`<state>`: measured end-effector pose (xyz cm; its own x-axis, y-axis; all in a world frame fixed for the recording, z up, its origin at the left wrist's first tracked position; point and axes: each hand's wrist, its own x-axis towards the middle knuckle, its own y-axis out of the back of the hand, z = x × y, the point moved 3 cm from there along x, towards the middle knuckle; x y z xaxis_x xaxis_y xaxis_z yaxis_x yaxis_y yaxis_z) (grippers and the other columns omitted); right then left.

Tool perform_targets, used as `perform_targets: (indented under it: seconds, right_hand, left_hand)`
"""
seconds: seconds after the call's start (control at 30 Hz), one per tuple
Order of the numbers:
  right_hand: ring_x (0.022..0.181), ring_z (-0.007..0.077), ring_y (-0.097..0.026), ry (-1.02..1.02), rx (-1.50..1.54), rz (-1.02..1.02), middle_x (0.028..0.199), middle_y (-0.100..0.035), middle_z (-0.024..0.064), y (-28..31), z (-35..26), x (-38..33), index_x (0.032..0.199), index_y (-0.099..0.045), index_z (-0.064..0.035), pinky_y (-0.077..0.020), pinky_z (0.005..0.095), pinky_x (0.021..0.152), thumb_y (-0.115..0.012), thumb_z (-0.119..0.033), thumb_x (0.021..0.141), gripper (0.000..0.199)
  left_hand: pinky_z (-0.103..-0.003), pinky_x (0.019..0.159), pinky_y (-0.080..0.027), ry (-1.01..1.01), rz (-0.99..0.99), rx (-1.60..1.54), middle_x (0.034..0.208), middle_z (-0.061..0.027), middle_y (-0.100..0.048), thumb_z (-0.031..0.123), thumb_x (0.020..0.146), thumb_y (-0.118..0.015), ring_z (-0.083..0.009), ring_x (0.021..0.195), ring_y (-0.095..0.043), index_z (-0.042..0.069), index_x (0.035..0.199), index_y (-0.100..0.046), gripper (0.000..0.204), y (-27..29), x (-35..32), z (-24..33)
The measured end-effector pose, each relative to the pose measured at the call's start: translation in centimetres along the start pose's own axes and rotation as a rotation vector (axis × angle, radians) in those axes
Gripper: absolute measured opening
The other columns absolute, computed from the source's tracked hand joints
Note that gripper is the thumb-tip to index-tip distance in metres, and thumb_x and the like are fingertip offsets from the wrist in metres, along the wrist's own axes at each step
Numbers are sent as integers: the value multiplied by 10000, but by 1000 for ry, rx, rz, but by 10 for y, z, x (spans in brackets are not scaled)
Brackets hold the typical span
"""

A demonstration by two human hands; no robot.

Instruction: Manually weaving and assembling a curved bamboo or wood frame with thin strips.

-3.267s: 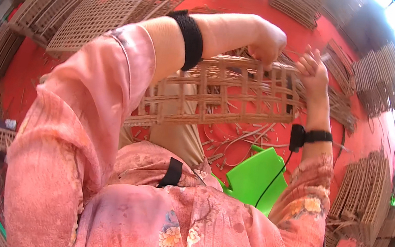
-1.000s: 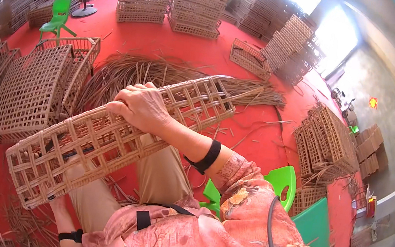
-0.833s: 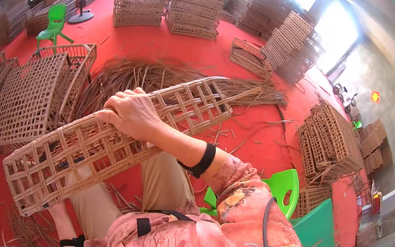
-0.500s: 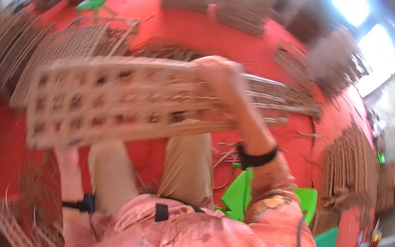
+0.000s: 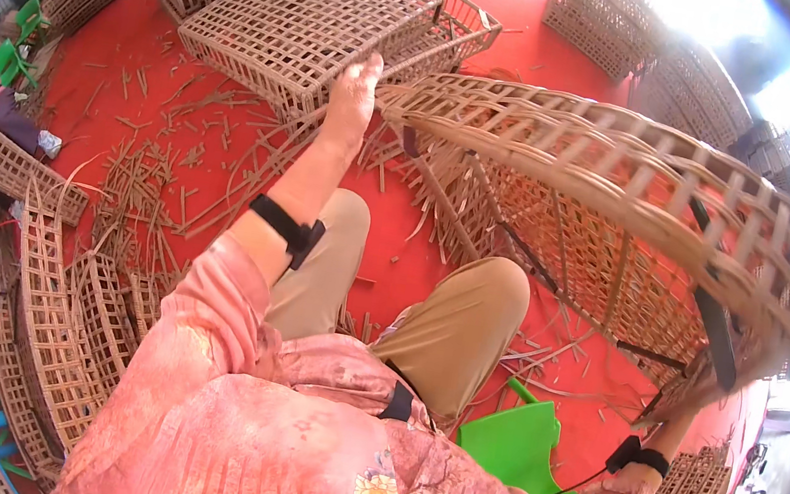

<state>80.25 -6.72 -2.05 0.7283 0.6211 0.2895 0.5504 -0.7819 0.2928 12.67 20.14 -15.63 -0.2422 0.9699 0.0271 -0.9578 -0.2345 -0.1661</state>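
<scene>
Red floor, hands [image 5: 354,90] gripping woven panel [image 5: 615,187]

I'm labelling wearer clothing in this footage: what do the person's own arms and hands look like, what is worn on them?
Both arms wear loose pink floral-print sleeves, the left one pushed up the forearm. Each wrist carries a black strap-like band: one on the left wrist, one on the right wrist with a thin black cable running from it. The left hand is bare, without glove or ring showing; the right hand is mostly hidden.
</scene>
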Motion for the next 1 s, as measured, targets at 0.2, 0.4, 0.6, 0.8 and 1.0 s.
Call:
perform_targets:
  seconds: [0.2,0.4,0.6,0.8,1.0]
  right_hand:
    - [1116,245,-602,-256,-83,221,1261,-643,137,123,103,-62,1340,-552,29,-446,383,1004,-456,-330,1038,479]
    - [1123,258,-600,-383,-208,325,1267,-637,140,188,128,-97,1329,-557,17,-450,396,1001,-453,-349,1036,481]
    - [1130,271,-598,-466,-290,339,1274,-632,144,208,150,-115,1318,-562,5,-453,410,998,-449,-368,1035,482]
    - [1137,284,-596,-432,-385,163,1281,-626,148,141,181,-108,1308,-567,-7,-457,423,995,-445,-387,1034,485]
    - [1144,297,-594,-18,-495,-272,1287,-620,151,-99,146,-50,1297,-571,-19,-461,436,993,-441,-406,1032,487]
  left_hand:
    - [-519,1114,-284,561,28,-178,1400,-150,-502,730,810,-636,-269,1307,-456,90,1372,-530,858,-47,2,-80]
    - [-512,956,-513,437,-186,-873,1255,-115,-630,367,998,-585,-293,1152,-600,83,1257,-581,384,-71,3,-91]
    - [-418,929,-521,199,-156,-656,1078,-87,-671,323,1021,-537,-217,1045,-642,71,1156,-611,295,-72,-19,-7]
    - [-430,922,-554,-36,-217,-717,1105,-162,-686,175,927,-650,-288,1019,-672,-29,1133,-635,290,-7,1,125]
    - [-442,915,-545,-245,-375,-403,1131,-143,-678,208,951,-630,-274,1040,-656,16,1170,-625,292,158,-10,273]
